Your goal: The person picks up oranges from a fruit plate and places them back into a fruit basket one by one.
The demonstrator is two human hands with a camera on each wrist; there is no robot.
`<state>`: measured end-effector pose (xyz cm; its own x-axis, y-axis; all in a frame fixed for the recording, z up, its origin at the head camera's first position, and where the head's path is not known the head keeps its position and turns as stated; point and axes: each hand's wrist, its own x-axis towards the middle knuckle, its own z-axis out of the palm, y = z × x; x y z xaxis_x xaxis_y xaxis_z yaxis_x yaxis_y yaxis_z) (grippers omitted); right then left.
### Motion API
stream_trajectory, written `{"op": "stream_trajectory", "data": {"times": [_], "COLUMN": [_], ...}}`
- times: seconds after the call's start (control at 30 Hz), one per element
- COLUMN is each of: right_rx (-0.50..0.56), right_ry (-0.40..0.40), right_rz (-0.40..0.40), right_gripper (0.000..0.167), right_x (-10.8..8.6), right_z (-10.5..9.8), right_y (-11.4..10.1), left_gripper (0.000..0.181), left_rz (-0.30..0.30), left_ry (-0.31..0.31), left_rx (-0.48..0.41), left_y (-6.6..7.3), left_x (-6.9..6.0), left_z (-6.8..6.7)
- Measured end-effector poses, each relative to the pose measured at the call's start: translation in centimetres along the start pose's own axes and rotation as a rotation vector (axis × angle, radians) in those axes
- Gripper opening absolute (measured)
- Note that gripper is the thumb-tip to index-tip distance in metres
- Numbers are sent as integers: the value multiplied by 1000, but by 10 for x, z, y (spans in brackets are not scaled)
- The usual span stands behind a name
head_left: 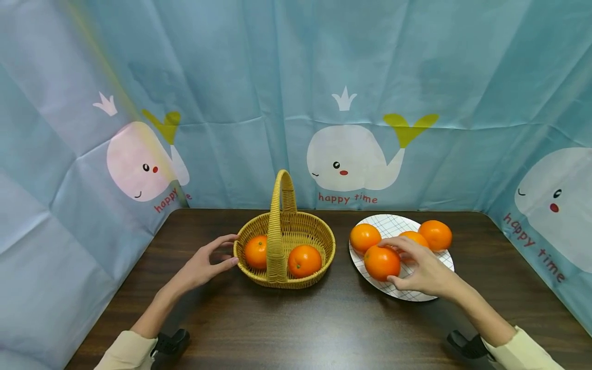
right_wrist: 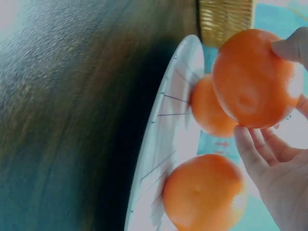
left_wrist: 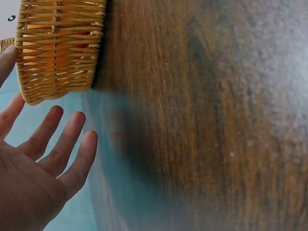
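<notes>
My right hand [head_left: 423, 270] grips an orange [head_left: 382, 263] between thumb and fingers over the front left of a white plate [head_left: 388, 292] with a dark grid pattern. The right wrist view shows this orange raised above the plate, with other oranges below and behind it. On the plate lie an orange [head_left: 365, 237] at the left, one partly hidden behind my hand, and another [head_left: 435, 235] at the right. My left hand [head_left: 199, 267] touches the left rim of a yellow wicker basket [head_left: 324, 241] with thumb and index fingertips, other fingers spread. Two oranges [head_left: 304, 261] sit inside, either side of the handle.
The basket's tall arched handle [head_left: 275, 226] rises over its middle. Both basket and plate stand on a dark wooden table [head_left: 296, 329], side by side with a narrow gap between them. A blue curtain [head_left: 250, 164] with whale prints hangs behind the table and along its sides.
</notes>
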<state>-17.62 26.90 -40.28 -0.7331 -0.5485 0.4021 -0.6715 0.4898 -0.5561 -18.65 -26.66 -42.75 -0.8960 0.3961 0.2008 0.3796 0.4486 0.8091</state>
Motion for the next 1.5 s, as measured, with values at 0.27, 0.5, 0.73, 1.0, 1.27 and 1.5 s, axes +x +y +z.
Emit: {"op": "stream_trajectory", "data": {"times": [0.27, 0.5, 0.73, 1.0, 1.27, 1.5], "right_rx": [-2, 84, 186, 259, 276, 321], "right_ry": [33, 64, 76, 47, 50, 20], "right_rz": [-23, -10, 23, 48, 41, 63], "right_gripper": [72, 70, 72, 66, 66, 62], "right_x": [4, 16, 30, 49, 66, 78], "right_z": [-6, -7, -1, 2, 11, 12], "right_y": [1, -1, -4, -8, -11, -33], "left_gripper": [56, 56, 57, 57, 57, 58], "left_rz": [-2, -3, 1, -1, -15, -22], "left_ry": [3, 6, 16, 7, -3, -6], "left_rx": [-16, 11, 29, 23, 21, 37], "left_y": [2, 3, 2, 0, 1, 2], "left_x": [-2, -2, -2, 0, 2, 2], "left_z": [1, 0, 0, -1, -1, -2]}}
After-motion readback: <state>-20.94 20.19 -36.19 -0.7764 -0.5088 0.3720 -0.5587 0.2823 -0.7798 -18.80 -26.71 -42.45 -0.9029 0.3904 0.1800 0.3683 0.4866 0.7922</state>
